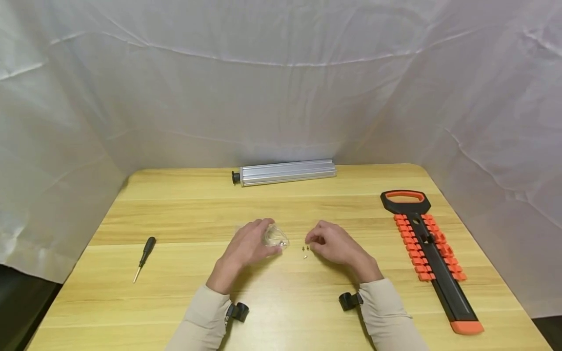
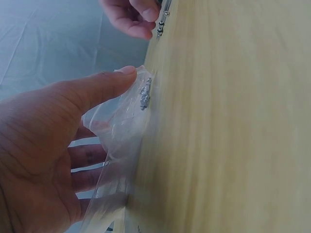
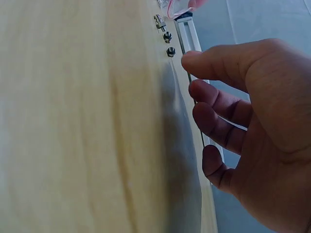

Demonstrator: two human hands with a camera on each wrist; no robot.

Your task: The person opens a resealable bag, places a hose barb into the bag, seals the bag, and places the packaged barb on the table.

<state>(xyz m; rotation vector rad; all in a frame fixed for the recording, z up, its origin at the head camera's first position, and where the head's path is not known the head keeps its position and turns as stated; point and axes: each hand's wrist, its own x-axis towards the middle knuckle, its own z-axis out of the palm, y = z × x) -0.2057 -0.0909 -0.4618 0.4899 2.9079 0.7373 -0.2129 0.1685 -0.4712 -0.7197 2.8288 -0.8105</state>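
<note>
My left hand [image 1: 249, 246] grips a clear plastic zip bag [image 1: 275, 235] at mid-table. In the left wrist view its thumb lies along the bag's near side, with the fingers behind the film. Small silvery metal pieces [image 2: 145, 94] are gathered at the bag's far end. Just right of the bag, three small metal fittings [image 3: 170, 51] sit on the tabletop, two of them upright and one lying on its side. Beside them is my right hand [image 1: 335, 243], fingers loosely bent, with nothing visible between thumb and fingers.
A black-handled screwdriver [image 1: 147, 252] lies at the left. Along the back edge rests a silver aluminium bar [image 1: 287, 173] with a black knob. A black and orange rack [image 1: 445, 268] with a handle occupies the right side. Pale cloth [image 1: 281, 97] hangs around the wooden table [image 1: 175, 219].
</note>
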